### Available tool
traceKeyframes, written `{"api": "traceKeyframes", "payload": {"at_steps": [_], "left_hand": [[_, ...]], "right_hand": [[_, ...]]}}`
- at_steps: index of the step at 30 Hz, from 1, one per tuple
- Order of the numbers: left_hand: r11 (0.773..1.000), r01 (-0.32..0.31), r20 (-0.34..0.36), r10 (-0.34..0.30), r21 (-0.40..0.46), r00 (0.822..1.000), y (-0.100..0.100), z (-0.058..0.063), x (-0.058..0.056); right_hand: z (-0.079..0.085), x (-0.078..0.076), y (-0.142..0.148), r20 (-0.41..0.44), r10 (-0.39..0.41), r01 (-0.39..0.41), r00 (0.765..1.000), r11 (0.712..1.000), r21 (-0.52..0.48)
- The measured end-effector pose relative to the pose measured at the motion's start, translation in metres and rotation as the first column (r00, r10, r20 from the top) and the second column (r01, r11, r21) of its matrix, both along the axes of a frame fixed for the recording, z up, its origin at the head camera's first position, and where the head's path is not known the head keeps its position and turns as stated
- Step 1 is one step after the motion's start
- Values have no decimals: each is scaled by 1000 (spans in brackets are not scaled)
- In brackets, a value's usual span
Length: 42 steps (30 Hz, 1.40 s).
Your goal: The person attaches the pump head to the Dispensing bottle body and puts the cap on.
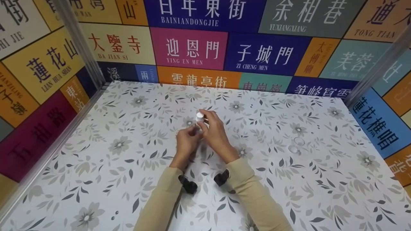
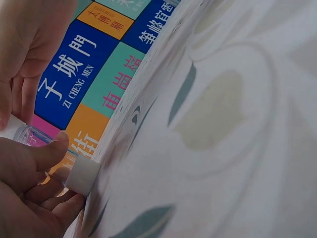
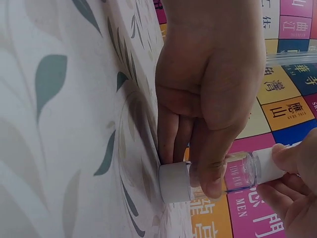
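Beige fabric sleeves [image 1: 258, 195]; hands [image 1: 215, 132] grip a clear, white-ended cylinder [image 3: 239, 173].

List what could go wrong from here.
The left hand grips smooth-looking clear plastic or glass, so the bottle could slip if the right hand twists the upper white cap.

The lower white cap sits close to the table and might bump it.

Two clear round pieces blend into the floral pattern and might get brushed aside.

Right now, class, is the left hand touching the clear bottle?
Touching. The right wrist view shows the left hand gripping the clear bottle, its thumb lying directly across the bottle's side.
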<state>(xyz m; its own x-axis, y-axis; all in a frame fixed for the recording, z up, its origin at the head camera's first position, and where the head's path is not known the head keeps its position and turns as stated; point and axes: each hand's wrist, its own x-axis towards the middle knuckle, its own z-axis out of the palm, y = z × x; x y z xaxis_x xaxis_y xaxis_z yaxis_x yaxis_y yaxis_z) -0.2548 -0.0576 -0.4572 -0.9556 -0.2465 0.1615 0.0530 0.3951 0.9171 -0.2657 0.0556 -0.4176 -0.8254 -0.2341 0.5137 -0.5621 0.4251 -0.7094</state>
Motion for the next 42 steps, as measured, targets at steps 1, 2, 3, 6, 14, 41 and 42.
{"api": "traceKeyframes", "payload": {"at_steps": [1,2,3,6,14,41,42], "left_hand": [[1000,0,-1,0,1,1000,0,0,0],[1000,-1,2,1,4,1000,0,0,0],[1000,-3,4,3,4,1000,0,0,0],[1000,-2,5,1,9,1000,1,0,0],[1000,-12,-12,12,-3,1000,1,0,-1],[999,-10,47,8,39,999,1,1,0],[999,-12,56,10,41,998,1,1,0]], "right_hand": [[0,0,0,11,-4,4,1000,1000,-6],[0,0,0,22,-6,7,1000,1000,-12],[1,0,0,32,-9,10,999,1000,-18],[0,-1,0,52,-10,12,999,999,-32],[0,-1,-2,16,1,-1,1000,1000,-5],[1,1,1,-9,-4,4,1000,999,44],[1,1,1,-10,-10,10,1000,999,48]]}}
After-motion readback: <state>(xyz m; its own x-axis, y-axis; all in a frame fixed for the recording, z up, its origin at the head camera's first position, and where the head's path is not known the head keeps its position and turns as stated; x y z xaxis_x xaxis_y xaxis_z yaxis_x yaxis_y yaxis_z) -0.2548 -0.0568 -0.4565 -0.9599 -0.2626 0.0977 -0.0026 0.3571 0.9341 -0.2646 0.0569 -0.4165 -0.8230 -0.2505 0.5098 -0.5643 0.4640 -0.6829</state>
